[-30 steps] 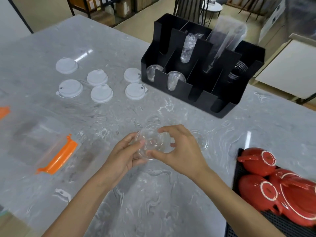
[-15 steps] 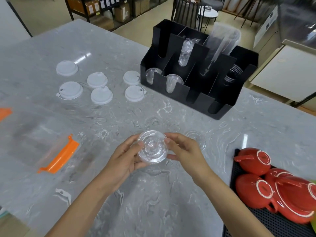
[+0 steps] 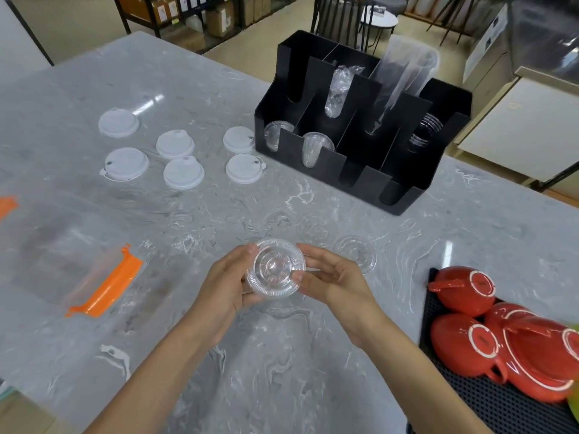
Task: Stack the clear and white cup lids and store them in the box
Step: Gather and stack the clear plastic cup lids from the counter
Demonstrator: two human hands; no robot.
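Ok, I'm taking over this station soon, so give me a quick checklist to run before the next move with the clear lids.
1. Clear lid stack held by both the left hand and the right hand: ok.
2. Lids in the stack nested flush: cannot tell.
3. Loose clear lid on the table beside the right hand, not collected: not ok.
4. Six white lids lying singly, unstacked: not ok.
5. Black box has an empty front slot: ok.
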